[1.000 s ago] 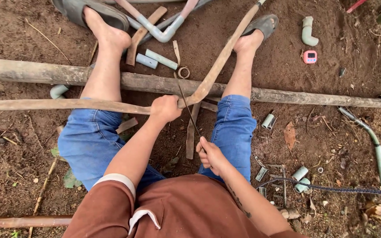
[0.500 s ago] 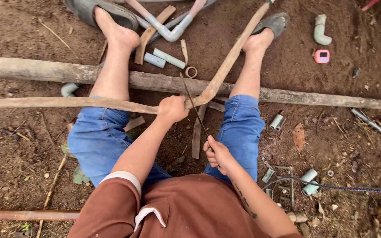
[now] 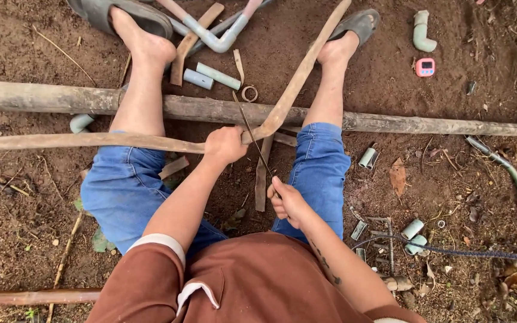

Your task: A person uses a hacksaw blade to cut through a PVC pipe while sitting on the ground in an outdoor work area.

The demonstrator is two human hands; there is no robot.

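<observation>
Left hand: my left hand [image 3: 225, 145] is closed tight around the bent wooden strip [image 3: 151, 142] right at its bend, so my grip is fully wrapped on the wood.
Right hand: my right hand [image 3: 287, 200] is clenched around the handle end of the thin blade [image 3: 252, 134]; the handle itself is hidden inside my fist.
Where the strip is: it lies across my left knee above the long log [image 3: 390, 122], then angles up past my right foot [image 3: 337, 49].
Where the blade is: it slants from my right fist up to the bend, touching the strip just beside my left thumb.
Doing it well: I judge the safest way is to keep my left grip firm and its fingers clear of the edge, the blade flat to the wood, and the strokes short and light.
What could go wrong: a slip so close to my left hand could cut it, I think.
Containers: I see none; short pipe offcuts [image 3: 415, 228] lie loose on the soil floor [image 3: 25, 54].
Other things: a pipe elbow [image 3: 421, 30], a small pink gadget [image 3: 425, 67] and a roll of tape [image 3: 249, 93] lie well apart from my hands.
</observation>
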